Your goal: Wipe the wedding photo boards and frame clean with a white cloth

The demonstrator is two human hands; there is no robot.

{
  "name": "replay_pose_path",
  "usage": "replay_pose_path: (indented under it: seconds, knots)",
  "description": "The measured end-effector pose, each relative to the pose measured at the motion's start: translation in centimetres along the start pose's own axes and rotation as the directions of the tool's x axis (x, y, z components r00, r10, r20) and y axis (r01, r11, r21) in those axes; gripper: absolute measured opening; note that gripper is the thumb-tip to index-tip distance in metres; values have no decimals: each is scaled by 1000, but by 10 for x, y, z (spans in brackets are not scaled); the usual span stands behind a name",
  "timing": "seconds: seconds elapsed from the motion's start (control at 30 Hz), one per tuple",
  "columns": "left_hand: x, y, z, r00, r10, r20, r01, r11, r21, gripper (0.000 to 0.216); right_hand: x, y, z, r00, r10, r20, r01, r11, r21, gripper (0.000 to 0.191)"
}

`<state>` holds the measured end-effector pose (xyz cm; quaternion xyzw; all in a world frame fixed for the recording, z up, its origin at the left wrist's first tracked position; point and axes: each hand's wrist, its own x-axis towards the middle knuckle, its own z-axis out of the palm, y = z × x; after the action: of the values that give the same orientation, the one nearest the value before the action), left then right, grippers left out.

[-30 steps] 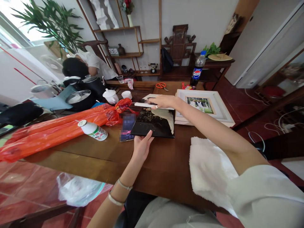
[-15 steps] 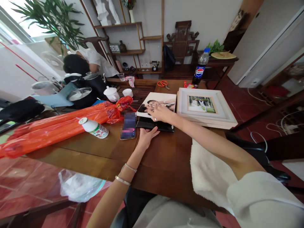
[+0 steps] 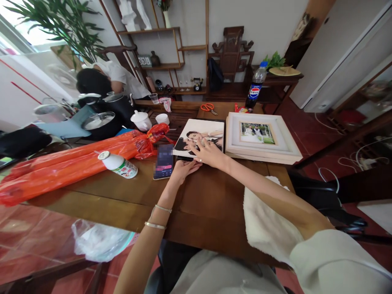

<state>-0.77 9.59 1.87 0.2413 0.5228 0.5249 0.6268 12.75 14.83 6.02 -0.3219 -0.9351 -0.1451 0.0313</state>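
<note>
A photo panel [image 3: 202, 127] with a printed picture of two people lies on the table, over a flat black piece [image 3: 183, 157] whose near edge shows. My right hand [image 3: 210, 153] rests on the lower part of the photo panel with its fingers spread. At the near edge, my left hand [image 3: 183, 170] touches the black piece, fingers stretched out to the right just below my right hand. A phone [image 3: 164, 161] with its screen lit lies left of the panel. To the right stands a stack of pale picture frames [image 3: 284, 145], the top one holding a small wedding photo.
Orange plastic wrapping [image 3: 76, 157] and a white bottle [image 3: 118, 164] lie at left. Orange-handled scissors [image 3: 208, 108] and a cola bottle [image 3: 255, 86] are behind. A white fluffy cloth [image 3: 263, 220] hangs at the near right edge. Across the table, a person bends beside a black pot [image 3: 121, 108].
The photo panel now lies lower over the black piece, covering most of it. My right hand has pressed nearer to me, and my left hand has moved slightly left along the near edge.
</note>
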Motion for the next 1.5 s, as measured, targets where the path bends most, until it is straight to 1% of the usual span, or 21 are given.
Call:
replay_pose_path:
  seconds: [0.1,0.17,0.3,0.47,0.67,0.83,0.93,1.0,1.1,1.13,1.17,1.2,1.23,1.27,1.3,1.33,1.37,1.4,1.43,1.47,1.5]
  knots:
    - [3,-2,1,999,23,-30,-24,998,-62,6,-3,8,3,1000,-14,-20,15,996,91,65]
    - [6,-5,3,998,42,-51,-46,996,-80,8,-3,20,2,998,-65,-15,67,976,205,68]
    - [13,-8,7,990,87,-115,-96,992,-76,10,4,50,-3,976,-199,84,141,881,453,61]
    - [23,-9,14,986,112,-122,-119,991,-54,10,13,66,-9,959,-249,132,143,835,530,60]
    - [28,-7,23,983,137,-125,-136,991,16,8,17,68,-2,966,-209,154,103,852,514,59]
    - [26,-5,21,986,132,-100,-116,981,153,9,16,68,6,972,-170,163,69,865,497,59]
    - [25,-4,20,985,141,-95,-111,956,271,18,13,61,2,980,-132,151,40,865,500,57]
    - [23,-3,19,981,160,-105,-113,927,358,22,6,56,-8,988,-78,137,1,872,489,57]
    - [13,0,19,978,181,-107,-108,868,485,24,-21,59,-35,1000,-13,-2,12,866,500,53]
    - [8,3,20,979,178,-99,-102,851,516,23,-36,66,-44,997,13,-79,30,859,510,50]
    - [3,6,21,979,187,-83,-111,824,556,22,-53,75,-52,986,84,-141,2,852,524,46]
    - [-1,11,22,973,224,-54,-144,775,616,20,-72,88,-57,971,185,-154,-79,848,524,42]
    - [-3,16,24,957,291,-14,-201,694,691,19,-93,103,-59,929,331,-163,-208,834,512,40]
    - [-3,23,26,923,382,36,-270,579,769,19,-114,119,-57,855,492,-165,-360,791,496,40]
    - [0,31,28,871,483,89,-328,437,838,19,-135,135,-52,759,631,-163,-497,722,482,41]
    - [6,39,29,804,580,133,-353,286,891,20,-154,151,-45,645,750,-146,-620,625,473,44]
    - [16,48,29,738,657,154,-338,163,927,22,-172,164,-36,543,833,-105,-709,521,475,48]
    - [29,56,27,690,711,134,-284,96,954,25,-187,175,-25,470,882,-38,-763,428,485,54]
    - [43,63,25,665,742,85,-197,64,978,30,-199,183,-15,399,915,54,-805,322,499,61]
    - [58,69,22,686,727,26,-115,73,991,38,-208,188,-6,354,925,138,-828,241,506,65]
    - [72,73,18,754,657,-15,-74,108,991,44,-214,190,3,329,922,205,-838,185,514,65]
